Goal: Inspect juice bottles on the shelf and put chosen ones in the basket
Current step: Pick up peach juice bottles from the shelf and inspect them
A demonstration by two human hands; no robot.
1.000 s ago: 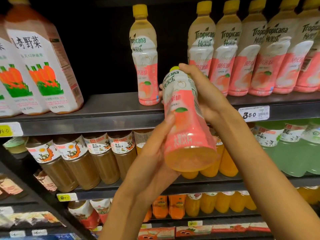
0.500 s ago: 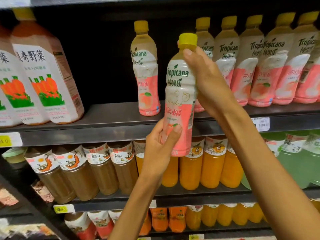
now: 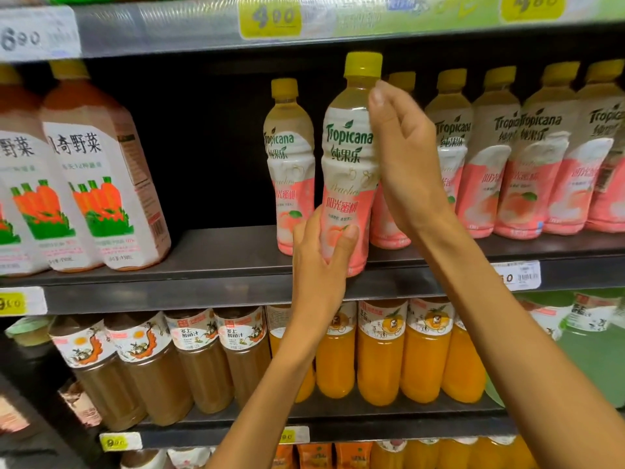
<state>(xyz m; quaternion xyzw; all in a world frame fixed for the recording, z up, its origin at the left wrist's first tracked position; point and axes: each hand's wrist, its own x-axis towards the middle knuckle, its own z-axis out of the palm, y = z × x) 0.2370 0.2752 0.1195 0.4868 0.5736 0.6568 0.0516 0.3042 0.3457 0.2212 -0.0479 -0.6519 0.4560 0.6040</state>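
The shelf (image 3: 236, 252) is a dark metal store rack, and its middle deck carries big carrot-printed vegetable juice bottles (image 3: 105, 177) on the left, whose label shows Chinese characters reading 野菜, and a row of peach Tropicana bottles (image 3: 487, 157) on the right; one more peach bottle (image 3: 289, 164) stands alone between them. Below sit brown juice bottles (image 3: 189, 360) and orange juice bottles (image 3: 382, 353). No basket is in view. The held Tropicana bottle (image 3: 348, 164) is upright at the front edge of the middle deck, its base level with the lip; whether it rests on the deck or hangs just in front cannot be told. The left hand (image 3: 321, 258) wraps its grip around the lower pink part of the bottle, thumb across the front. The right hand (image 3: 402, 157) lies against the bottle's right side with the fingers curled, one fingertip at the shoulder below the yellow cap (image 3: 363, 64); its grip looks loose, more steadying than clasping. The bottle appears to be thin plastic, full, and moderately light; the sleeve label looks smooth and likely slick, so the waisted middle seems the surest place to take hold. The label reads "Tropicana", 纯果乐 and 阳光蜜桃. Yellow price tags (image 3: 270, 16) above read "400", another "690".
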